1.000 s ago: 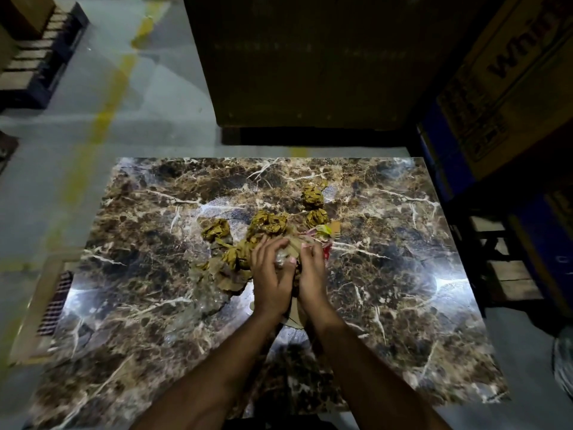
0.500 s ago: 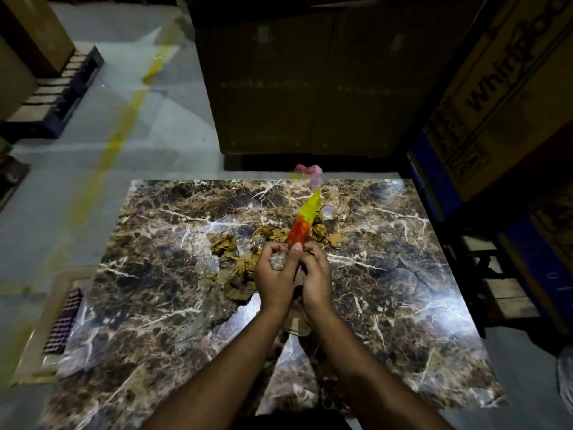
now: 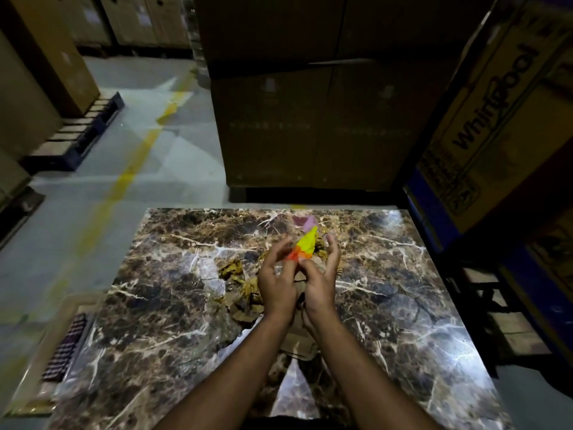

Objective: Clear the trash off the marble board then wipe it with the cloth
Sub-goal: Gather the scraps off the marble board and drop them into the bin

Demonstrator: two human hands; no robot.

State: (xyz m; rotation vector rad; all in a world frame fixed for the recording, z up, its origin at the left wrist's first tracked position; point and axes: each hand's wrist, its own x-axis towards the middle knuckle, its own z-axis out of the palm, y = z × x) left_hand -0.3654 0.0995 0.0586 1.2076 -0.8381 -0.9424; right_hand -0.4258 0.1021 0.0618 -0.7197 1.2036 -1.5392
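Head view: both hands are raised higher above the marble board (image 3: 173,321) than half a second ago and are set slightly further apart. A multicoloured wrapper (image 3: 305,245), orange, yellow and pink, is pinched at its lower end between the fingertips of the left hand (image 3: 277,282) and the right hand (image 3: 321,282), with the remaining fingers now spread loose. Crumpled brown paper trash (image 3: 240,285) is left lying on the board beneath and left of the hands, as before.
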